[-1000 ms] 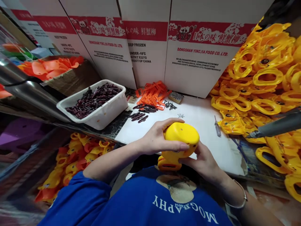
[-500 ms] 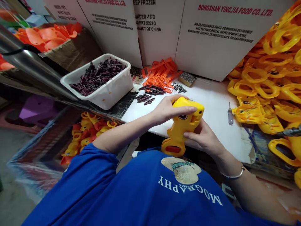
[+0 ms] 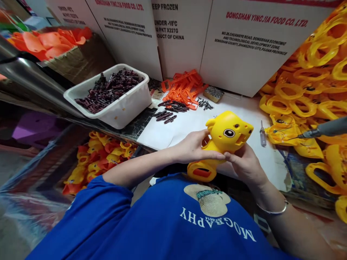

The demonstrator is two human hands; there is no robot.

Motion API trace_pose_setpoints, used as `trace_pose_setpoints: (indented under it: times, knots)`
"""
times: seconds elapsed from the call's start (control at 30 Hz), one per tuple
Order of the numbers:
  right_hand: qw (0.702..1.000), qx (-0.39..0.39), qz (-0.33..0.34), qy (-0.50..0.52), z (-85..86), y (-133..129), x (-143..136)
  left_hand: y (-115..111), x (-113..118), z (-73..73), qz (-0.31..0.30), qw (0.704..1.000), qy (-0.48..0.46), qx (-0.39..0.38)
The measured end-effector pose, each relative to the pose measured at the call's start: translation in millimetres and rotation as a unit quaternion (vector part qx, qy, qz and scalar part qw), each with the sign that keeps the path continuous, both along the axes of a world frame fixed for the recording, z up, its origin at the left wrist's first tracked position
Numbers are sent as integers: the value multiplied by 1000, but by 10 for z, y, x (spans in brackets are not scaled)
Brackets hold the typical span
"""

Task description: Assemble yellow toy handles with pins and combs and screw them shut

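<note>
Both hands grip a yellow plastic duck-like toy with a printed eye, small holes in its face and a ring-shaped handle at its lower end. My left hand closes round its left side, thumb across the neck. On the other side my right hand supports it from below the head, its thumb tip near my left thumb. Some of my fingers are hidden behind the toy. Beyond it on the white worktop lie orange plastic frames, dark plastic pins and small metal-looking pieces.
A white tub of dark pins stands left, before cardboard boxes. Yellow shells pile up right, near a small screwdriver and a dark pointed tool. Below left, a crate holds yellow-orange toys.
The toy's head has turned upright and to the right, showing its eye. My left hand has shifted from the head down to the neck. The dark pointed tool reaches further in at right.
</note>
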State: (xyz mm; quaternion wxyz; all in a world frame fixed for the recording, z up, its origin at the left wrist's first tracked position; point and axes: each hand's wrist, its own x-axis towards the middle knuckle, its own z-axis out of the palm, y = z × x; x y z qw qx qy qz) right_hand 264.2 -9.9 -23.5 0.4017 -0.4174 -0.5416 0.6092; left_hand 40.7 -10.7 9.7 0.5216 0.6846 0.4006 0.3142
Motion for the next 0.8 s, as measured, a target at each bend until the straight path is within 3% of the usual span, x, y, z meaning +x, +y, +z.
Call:
trace_pose_setpoints:
  times: [0.13, 0.27, 0.53, 0.8]
  knots:
    - [999, 1, -33, 10, -34, -105, -68, 3, 14, 24, -29, 999, -28, -37]
    - [998, -10, -56, 11, -40, -130, -165, 58, -15, -44, -40, 991, -85, -100]
    - [996, -57, 70, -6, -38, 4, -120, 70, -150, -151, -43, 984, -63, -161]
    - [999, -28, -1, -19, -55, -111, -175, 24, -173, -109, -66, 984, -79, -145]
